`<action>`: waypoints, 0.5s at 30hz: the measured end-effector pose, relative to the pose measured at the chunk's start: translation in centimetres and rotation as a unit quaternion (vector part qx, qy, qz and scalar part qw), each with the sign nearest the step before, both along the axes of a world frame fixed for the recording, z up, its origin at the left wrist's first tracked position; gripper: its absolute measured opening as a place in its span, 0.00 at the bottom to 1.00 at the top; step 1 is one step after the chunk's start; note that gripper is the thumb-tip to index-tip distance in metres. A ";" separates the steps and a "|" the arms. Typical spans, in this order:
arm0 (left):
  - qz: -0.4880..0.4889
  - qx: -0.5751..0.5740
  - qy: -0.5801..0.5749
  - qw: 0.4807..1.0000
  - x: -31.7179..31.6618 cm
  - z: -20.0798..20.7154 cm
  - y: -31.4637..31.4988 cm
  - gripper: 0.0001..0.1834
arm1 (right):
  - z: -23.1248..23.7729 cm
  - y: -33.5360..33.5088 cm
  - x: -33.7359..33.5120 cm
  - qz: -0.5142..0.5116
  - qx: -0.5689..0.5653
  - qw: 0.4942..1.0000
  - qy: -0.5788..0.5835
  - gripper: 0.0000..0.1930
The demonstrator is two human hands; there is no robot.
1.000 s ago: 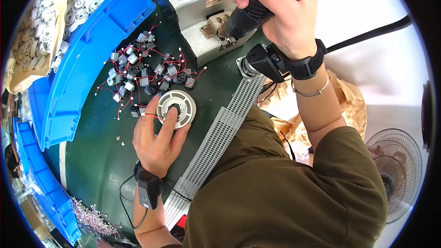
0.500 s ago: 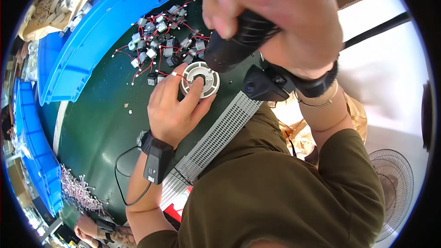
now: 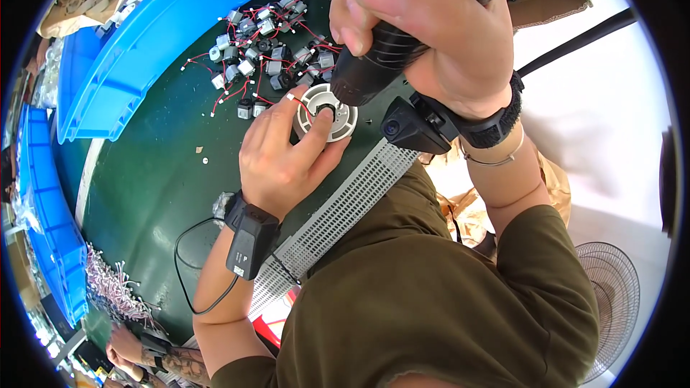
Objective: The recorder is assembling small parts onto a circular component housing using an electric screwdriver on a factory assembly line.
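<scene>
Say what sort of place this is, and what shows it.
Probably an assembly workshop or factory: small grey parts with red wires lie heaped on a green work surface near a blue bin, and the right hand holds a black handheld tool over a round white part.

your power tool [image 3: 375, 65] is black, your round part [image 3: 345, 125] off-white, your shirt [image 3: 431, 302] olive, the table [image 3: 154, 194] green, the far bin at left [image 3: 154, 57] blue.

White disc [image 3: 343, 118] — smooth plastic
</scene>
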State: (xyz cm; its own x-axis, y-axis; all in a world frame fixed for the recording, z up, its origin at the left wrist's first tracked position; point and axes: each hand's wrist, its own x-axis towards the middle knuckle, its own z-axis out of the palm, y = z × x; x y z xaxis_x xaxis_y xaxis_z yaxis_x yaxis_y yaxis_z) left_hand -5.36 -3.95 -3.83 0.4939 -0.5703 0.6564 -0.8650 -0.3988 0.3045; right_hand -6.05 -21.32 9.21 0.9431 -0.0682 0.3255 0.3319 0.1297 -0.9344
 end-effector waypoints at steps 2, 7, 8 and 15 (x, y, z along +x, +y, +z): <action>-0.001 0.001 -0.001 1.000 0.0 -0.1 -0.1 0.19 | -0.2 0.0 -0.1 -0.021 0.007 1.000 -0.012 0.14; 0.006 0.002 0.003 1.000 -0.1 -0.1 0.1 0.18 | -0.9 0.4 -0.1 0.013 -0.047 0.996 -0.072 0.09; 0.005 0.005 -0.001 1.000 -0.1 -0.2 0.2 0.18 | -1.0 0.3 0.1 0.014 -0.048 0.996 -0.071 0.09; -0.005 0.009 0.007 1.000 0.2 -0.1 0.0 0.19 | -1.3 0.3 0.1 0.031 -0.005 0.999 -0.017 0.10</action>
State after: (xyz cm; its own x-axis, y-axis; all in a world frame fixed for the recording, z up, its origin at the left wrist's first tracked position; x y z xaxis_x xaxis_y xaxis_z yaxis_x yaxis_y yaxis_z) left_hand -5.21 -3.97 -3.98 0.4967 -0.5875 0.6389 -0.8650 -0.3953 0.3091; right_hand -5.94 -20.99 7.91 0.9340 -0.0058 0.3573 0.3544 0.1419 -0.9242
